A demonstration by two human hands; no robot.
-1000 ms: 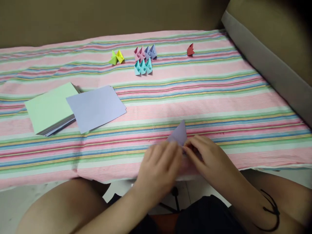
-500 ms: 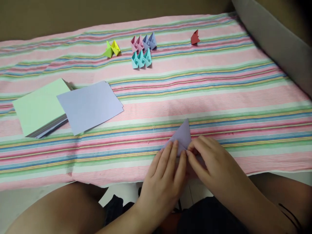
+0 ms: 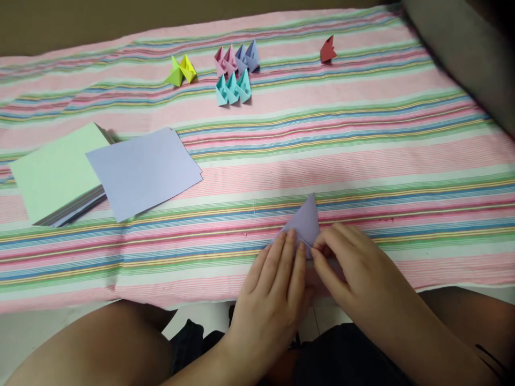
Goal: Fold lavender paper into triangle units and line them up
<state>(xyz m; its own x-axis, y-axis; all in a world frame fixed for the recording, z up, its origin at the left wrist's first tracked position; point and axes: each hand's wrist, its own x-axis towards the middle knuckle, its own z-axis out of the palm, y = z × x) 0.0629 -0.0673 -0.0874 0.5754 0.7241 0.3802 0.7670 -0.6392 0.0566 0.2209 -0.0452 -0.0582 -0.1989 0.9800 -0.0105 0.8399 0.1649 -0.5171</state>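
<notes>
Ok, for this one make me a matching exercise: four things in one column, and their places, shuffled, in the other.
1. Left hand
2. Right hand
3. Red piece
4. Green sheet

A. Top of the stack
B. Thumb and forefinger at the triangle's right corner
C. Right of the teal pieces
D. Fingertips laid on the triangle

Pairs: 1-D, 2-B, 3-C, 4-A
</notes>
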